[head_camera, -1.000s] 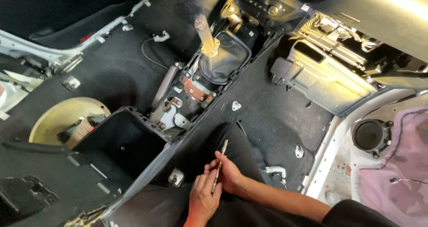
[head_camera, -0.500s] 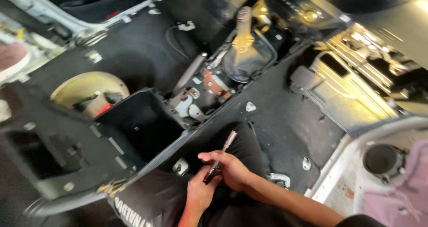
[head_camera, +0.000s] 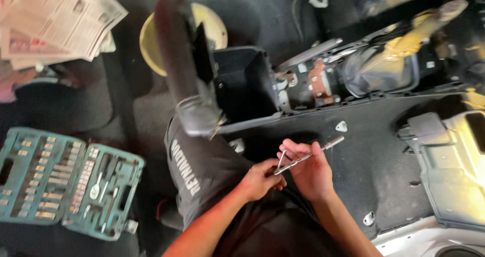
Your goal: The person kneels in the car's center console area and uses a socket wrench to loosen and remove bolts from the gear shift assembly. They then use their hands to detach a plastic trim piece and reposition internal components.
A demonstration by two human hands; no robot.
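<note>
Stripped car floor [head_camera: 374,161], slim, perhaps chromed extension bar [head_camera: 308,156]

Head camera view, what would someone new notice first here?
Probably the two hands at bottom centre, left hand and right hand, together holding a slim metal extension bar above the dark carpet. Next, the open teal socket set case at far left, and crumpled newspapers top left.

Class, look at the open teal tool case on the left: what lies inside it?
Inside the teal tool case sit rows of small metal sockets and bits, plus a ratchet handle. Whatever lies beneath the case is covered.
</note>
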